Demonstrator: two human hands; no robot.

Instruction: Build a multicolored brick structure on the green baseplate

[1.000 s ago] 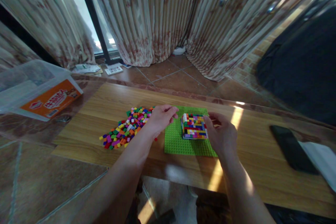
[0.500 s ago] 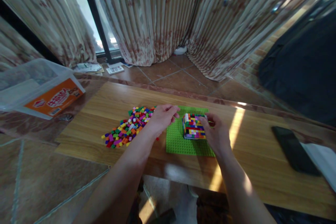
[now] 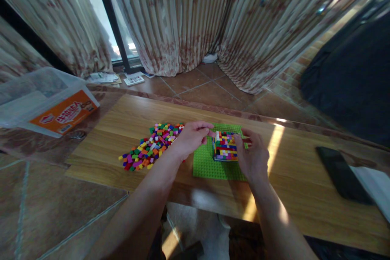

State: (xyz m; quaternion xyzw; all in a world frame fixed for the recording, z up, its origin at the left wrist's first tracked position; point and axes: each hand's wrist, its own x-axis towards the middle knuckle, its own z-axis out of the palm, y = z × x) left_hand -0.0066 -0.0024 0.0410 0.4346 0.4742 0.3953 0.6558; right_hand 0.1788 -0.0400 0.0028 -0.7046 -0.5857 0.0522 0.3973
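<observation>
A block built of many-coloured toy bricks rests on a green studded baseplate. My right hand is at the block's right end, thumb over the near top side and fingers curled behind, gripping it. My left hand reaches to the block's far left corner. Its thumb and index finger come together there in a pinch, beside a white brick; anything between them is too small to make out. Left of the baseplate lies a pile of loose toy bricks, partly covered by my left hand and forearm.
A wooden table carries the bricks. At the far left stands a clear plastic box with an orange label. A black phone-like slab and a white sheet lie at the right. Curtains hang beyond.
My left hand has moved right, its fingertips now at the block's far left corner. My right hand has shifted slightly and stays at the block's right end.
</observation>
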